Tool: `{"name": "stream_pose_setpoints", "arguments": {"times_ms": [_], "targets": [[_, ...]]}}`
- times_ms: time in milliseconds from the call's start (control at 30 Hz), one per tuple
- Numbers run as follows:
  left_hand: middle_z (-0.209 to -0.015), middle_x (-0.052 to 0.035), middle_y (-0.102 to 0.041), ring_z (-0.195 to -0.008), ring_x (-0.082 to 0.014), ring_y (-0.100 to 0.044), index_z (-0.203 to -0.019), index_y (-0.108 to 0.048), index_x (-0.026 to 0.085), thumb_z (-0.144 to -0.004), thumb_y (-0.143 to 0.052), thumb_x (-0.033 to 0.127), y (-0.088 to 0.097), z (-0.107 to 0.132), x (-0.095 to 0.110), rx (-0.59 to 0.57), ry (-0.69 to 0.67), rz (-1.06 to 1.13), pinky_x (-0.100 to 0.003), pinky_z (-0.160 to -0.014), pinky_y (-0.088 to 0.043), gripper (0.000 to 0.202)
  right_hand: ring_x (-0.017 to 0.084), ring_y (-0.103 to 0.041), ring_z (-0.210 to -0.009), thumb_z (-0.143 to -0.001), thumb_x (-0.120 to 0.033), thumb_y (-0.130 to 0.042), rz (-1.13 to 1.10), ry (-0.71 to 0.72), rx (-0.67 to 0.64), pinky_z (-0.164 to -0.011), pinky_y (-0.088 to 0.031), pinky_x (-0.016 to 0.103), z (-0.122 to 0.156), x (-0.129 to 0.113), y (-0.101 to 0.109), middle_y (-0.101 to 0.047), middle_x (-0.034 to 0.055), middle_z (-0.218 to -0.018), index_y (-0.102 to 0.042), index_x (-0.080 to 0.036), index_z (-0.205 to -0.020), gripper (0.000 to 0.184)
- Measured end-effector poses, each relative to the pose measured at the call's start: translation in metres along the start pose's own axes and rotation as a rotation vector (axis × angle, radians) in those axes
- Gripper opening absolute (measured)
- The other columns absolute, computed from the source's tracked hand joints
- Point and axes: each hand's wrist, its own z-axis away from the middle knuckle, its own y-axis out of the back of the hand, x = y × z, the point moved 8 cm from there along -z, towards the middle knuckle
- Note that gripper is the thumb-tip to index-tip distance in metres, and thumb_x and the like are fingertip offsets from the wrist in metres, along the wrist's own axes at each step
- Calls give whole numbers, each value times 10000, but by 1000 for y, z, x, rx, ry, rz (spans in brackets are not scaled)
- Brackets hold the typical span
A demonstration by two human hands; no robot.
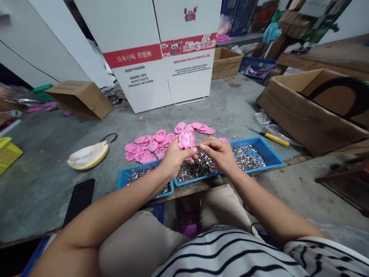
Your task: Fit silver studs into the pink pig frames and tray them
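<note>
The left hand (173,159) grips a pink plastic piece (186,139) upright; the right hand (218,151), at its three o'clock, pinches fingertips against the piece's edge. Blue trays (271,154) of small metal bits lie beneath, pink pile (150,148) at ten o'clock.

- Grey, scuffed worktop (230,104) under even light.
- 2 tall white cartons (161,50) stand at its far side.
- Open brown cardboard box (305,111) at right.
- White wall (43,42) at left.

left hand (173,158) covers lower edge of pink piece (186,139); metal bits in blue trays (266,148) too small to identify; dark curved thing in brown box (302,115) blurred
</note>
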Motion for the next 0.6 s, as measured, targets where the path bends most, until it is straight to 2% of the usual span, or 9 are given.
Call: {"name": "stream_pose_setpoints", "arguments": {"times_ms": [133, 267, 400, 600], "targets": [[-818, -21, -602, -557, -53, -559, -980, -470, 112, -620, -714, 190, 4, 1, 6, 76, -40, -73, -156, -451, -421, 443, 108, -526, -523, -792, -457, -693, -117, -206, 5, -509, -429, 244, 0, 12, -1, -623, 18, -634, -692, -170, -727, 294], [-846, -55, -635, -561, -60, -562, -979, -476, 106, -651, -691, 181, 10, 1, 7, 128, -41, -104, -160, -456, -425, 399, 71, -471, -414, -684, -454, -787, -408, -390, 20, -397, -384, 209, 3, 23, -4, -653, 28, -656, -690, -149, -743, 325], [-825, -48, -627, -547, -61, -556, -965, -484, 100, -616, -726, 195, 7, 0, 6, 100, -42, -80, -163, -454, -423, 436, 54, -468, -386, -605, -368, -857, -614, -461, 32, -364, -382, 184, 3, 26, -5, -684, 32, -697, -700, -150, -768, 314], [-816, -45, -618, -556, -64, -565, -947, -483, 104, -636, -702, 192, 6, 0, 6, 97, -38, -88, -164, -449, -422, 390, 49, -504, -418, -611, -355, -869, -660, -479, 1, -385, -428, 173, 3, 26, -8, -706, 54, -770, -674, -132, -696, 308]]}}
